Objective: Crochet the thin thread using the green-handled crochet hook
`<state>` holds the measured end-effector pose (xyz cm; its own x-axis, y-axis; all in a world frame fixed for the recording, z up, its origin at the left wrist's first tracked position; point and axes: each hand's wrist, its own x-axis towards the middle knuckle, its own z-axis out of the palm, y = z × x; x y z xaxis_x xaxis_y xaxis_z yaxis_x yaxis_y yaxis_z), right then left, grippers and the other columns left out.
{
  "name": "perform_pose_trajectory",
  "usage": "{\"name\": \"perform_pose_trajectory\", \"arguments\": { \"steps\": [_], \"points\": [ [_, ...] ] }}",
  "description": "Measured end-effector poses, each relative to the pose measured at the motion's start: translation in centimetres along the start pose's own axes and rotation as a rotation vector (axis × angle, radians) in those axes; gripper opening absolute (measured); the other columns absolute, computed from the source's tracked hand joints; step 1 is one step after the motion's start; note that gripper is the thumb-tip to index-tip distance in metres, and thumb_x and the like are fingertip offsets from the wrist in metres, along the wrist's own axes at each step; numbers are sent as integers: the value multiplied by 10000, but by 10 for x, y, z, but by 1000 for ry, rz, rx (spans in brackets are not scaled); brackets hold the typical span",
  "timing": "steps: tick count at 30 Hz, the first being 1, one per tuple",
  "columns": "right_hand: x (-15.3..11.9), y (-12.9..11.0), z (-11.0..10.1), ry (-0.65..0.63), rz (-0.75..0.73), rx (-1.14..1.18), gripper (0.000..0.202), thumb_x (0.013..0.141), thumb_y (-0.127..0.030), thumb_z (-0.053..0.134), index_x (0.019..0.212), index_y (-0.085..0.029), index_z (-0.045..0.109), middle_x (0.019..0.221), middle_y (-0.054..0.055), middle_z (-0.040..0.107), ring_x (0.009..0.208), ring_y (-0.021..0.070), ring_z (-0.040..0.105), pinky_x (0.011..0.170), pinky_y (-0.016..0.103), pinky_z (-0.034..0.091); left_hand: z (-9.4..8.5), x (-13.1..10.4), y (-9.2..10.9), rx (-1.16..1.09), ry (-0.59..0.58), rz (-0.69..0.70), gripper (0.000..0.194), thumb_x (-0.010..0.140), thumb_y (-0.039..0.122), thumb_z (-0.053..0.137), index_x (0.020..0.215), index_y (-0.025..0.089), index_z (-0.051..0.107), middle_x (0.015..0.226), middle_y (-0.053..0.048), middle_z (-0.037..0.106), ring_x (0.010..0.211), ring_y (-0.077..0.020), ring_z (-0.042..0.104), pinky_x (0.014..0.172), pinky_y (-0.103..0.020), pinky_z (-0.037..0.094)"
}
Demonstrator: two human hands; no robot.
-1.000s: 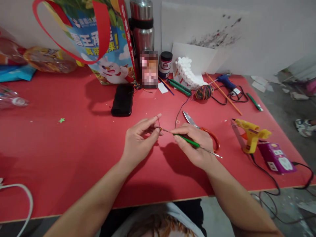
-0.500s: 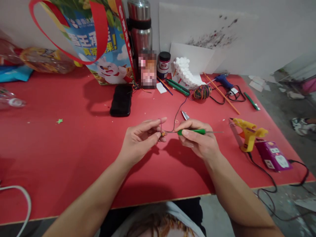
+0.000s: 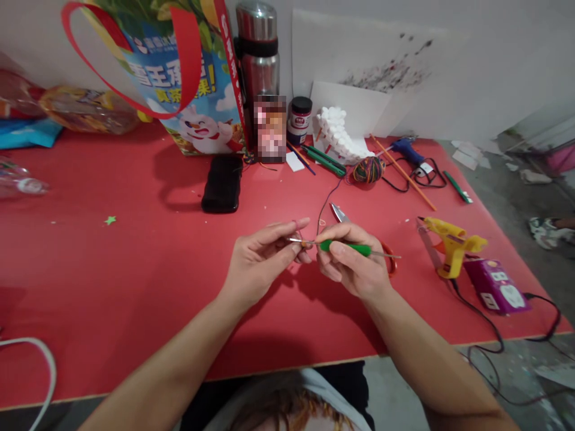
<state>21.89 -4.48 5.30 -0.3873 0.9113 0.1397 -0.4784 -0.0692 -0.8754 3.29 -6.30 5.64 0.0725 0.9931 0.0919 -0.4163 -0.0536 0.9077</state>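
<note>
My right hand (image 3: pixel 353 257) grips a crochet hook by its green handle (image 3: pixel 359 249). The hook's thin metal front end reaches left to the fingertips of my left hand (image 3: pixel 265 254). Between the thumb and fingers of that hand is a small piece of yarn work (image 3: pixel 303 243), mostly hidden, with a pinkish loop of yarn by the raised index finger. A dark strand (image 3: pixel 320 216) runs from near my hands back to a multicoloured yarn ball (image 3: pixel 369 170). Scissors (image 3: pixel 338 213) lie behind my right hand, their orange handle partly covered by it.
A black phone (image 3: pixel 222 183) lies behind my left hand. To the right are a yellow glue gun (image 3: pixel 454 242) and a purple power block (image 3: pixel 498 286) with cables. A printed bag (image 3: pixel 197 102), steel flask (image 3: pixel 258 54), jar (image 3: pixel 299 120) and green cutter (image 3: pixel 323 160) stand or lie at the back.
My right hand has moved slightly left, and the hook's tip now reaches past the yarn work at my left fingertips. The scissors' orange handle has come into view beside my right hand.
</note>
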Motion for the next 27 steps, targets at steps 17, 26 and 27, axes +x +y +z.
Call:
{"name": "perform_pose_trajectory", "arguments": {
  "steps": [17, 26, 27],
  "points": [
    [-3, 13, 10, 55, -58, -103, 147, 1018, -240, 641, 1127, -230, 739, 811, -6, 675, 524, 69, 570, 521, 238, 448, -2, 1, -1, 96, 111, 66, 420, 793, 142, 850, 1182, 298, 818, 858, -25, 753, 673, -115, 697, 670, -245, 615],
    [-3, 15, 12, 61, -39, -100, 143, 1014, -240, 649, 1116, -229, 748, 791, -10, 676, 508, 64, 562, 502, 228, 442, -5, 4, 2, 91, 102, 37, 400, 715, 118, 867, 1068, 305, 851, 1021, -52, 783, 722, -116, 641, 610, -240, 585],
    [-3, 15, 12, 59, -40, -100, 143, 1014, -239, 648, 1113, -230, 751, 790, -12, 679, 503, 61, 563, 499, 226, 442, -5, 5, 2, 92, 97, 38, 394, 704, 110, 870, 1050, 298, 855, 1020, -51, 782, 742, -116, 644, 627, -236, 586]
  ]
}}
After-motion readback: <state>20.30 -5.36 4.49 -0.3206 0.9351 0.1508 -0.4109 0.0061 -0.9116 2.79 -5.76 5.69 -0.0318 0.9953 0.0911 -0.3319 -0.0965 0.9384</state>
